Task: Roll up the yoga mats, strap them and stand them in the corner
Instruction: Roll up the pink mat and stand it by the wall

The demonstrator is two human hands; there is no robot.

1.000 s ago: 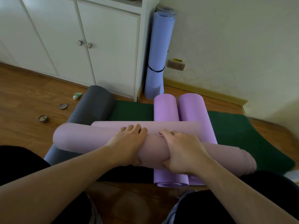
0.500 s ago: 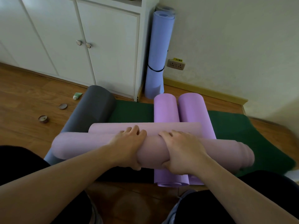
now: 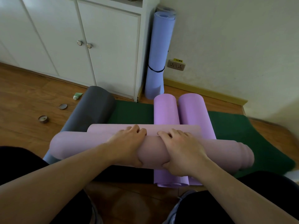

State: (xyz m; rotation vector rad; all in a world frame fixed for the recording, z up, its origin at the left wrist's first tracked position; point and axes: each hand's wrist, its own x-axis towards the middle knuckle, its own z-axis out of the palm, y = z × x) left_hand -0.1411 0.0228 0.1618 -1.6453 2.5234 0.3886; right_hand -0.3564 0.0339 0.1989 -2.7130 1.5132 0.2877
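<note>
A pink yoga mat [image 3: 77, 147] lies crosswise in front of me, almost fully rolled, with a short flat flap left at its far side. My left hand [image 3: 127, 143] and my right hand [image 3: 179, 151] grip the roll side by side at its middle, fingers over the top, thumbs underneath. Under it lie a double-rolled purple mat [image 3: 165, 110], a rolled grey mat [image 3: 92, 109] and a flat dark green mat [image 3: 234, 126]. A blue rolled mat [image 3: 159, 50] with a black strap stands upright in the corner.
White cabinet doors [image 3: 68, 38] stand at the back left, a wall socket [image 3: 176, 65] at the right of the blue mat. A small green tube [image 3: 77, 95], a lid [image 3: 62, 106] and a small tin [image 3: 43, 118] lie on the wooden floor at the left. My knees frame the bottom.
The pink roll has turned a little further away from me under both hands, and the flat flap beyond it has grown shorter.
</note>
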